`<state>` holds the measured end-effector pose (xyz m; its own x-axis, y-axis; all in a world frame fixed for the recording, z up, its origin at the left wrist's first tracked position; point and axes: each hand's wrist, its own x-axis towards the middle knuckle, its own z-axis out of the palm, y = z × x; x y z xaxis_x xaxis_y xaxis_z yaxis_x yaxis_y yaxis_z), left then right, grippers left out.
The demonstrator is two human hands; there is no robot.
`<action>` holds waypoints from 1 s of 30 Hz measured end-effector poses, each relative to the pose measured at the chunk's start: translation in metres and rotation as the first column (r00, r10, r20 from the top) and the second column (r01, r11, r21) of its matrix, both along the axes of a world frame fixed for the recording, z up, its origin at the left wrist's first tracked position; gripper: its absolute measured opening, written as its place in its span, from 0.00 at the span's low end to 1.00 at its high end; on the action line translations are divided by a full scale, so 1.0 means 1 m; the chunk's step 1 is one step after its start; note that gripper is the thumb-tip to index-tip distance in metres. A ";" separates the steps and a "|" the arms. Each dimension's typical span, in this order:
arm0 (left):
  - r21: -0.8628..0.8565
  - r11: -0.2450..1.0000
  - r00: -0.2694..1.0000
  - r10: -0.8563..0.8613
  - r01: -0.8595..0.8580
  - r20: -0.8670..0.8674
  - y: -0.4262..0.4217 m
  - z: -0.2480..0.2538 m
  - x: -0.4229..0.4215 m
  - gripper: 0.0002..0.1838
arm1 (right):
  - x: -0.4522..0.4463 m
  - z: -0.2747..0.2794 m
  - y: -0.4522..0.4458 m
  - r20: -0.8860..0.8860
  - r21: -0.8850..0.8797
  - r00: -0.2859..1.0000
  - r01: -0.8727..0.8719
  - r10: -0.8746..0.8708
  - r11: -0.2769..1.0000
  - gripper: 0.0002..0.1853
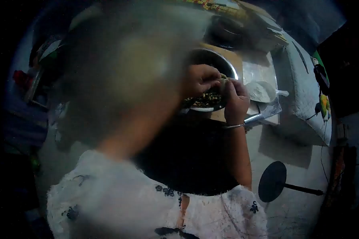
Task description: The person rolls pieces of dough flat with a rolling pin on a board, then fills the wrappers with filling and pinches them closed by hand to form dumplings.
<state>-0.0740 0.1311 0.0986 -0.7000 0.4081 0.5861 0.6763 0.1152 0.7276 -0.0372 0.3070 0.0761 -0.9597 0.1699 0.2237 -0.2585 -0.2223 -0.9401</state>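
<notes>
My left hand and my right hand meet over a metal bowl. Pinched between the fingertips of both is a small pale piece of dough, a dumpling by its look, mostly covered by the fingers. Dark green chopped filling with lighter bits lies in the bowl below. A bracelet circles my right wrist. Close by on the right stands a bowl of white flour.
A shiny metal tool lies below the flour. The metal bowl rests on a wooden board. A dark round disc with a handle is at lower right. A large blurred smear hides much of the left side.
</notes>
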 end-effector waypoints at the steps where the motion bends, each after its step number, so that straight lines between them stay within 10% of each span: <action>1: -0.027 0.999 0.997 0.041 -0.043 -0.071 0.000 0.002 0.001 0.09 | 0.000 0.003 -0.003 0.000 0.000 1.000 -0.001 0.001 1.000 0.11; 8: -0.029 0.997 0.940 0.051 -0.065 -0.337 0.003 -0.001 -0.008 0.08 | 0.003 0.010 -0.004 -0.008 0.048 0.998 -0.065 0.065 0.997 0.14; 11: 0.015 0.998 0.996 0.063 -0.062 -0.070 0.006 0.008 0.004 0.08 | 0.003 0.013 -0.003 -0.004 0.053 0.997 -0.083 0.083 0.995 0.14; 17: -0.038 0.998 0.939 0.032 -0.047 -0.342 0.005 0.011 -0.002 0.08 | 0.004 0.016 -0.006 0.038 0.040 0.996 -0.085 0.084 0.996 0.13; 30: -0.029 0.999 0.993 0.038 -0.042 -0.115 0.003 0.005 -0.001 0.11 | -0.001 0.002 0.000 0.015 -0.067 0.993 -0.115 0.116 0.991 0.10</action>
<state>-0.0748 0.1343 0.1037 -0.6450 0.4004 0.6509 0.7495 0.1656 0.6409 -0.0379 0.3066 0.0779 -0.9777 0.0713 0.1976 -0.2100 -0.3114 -0.9268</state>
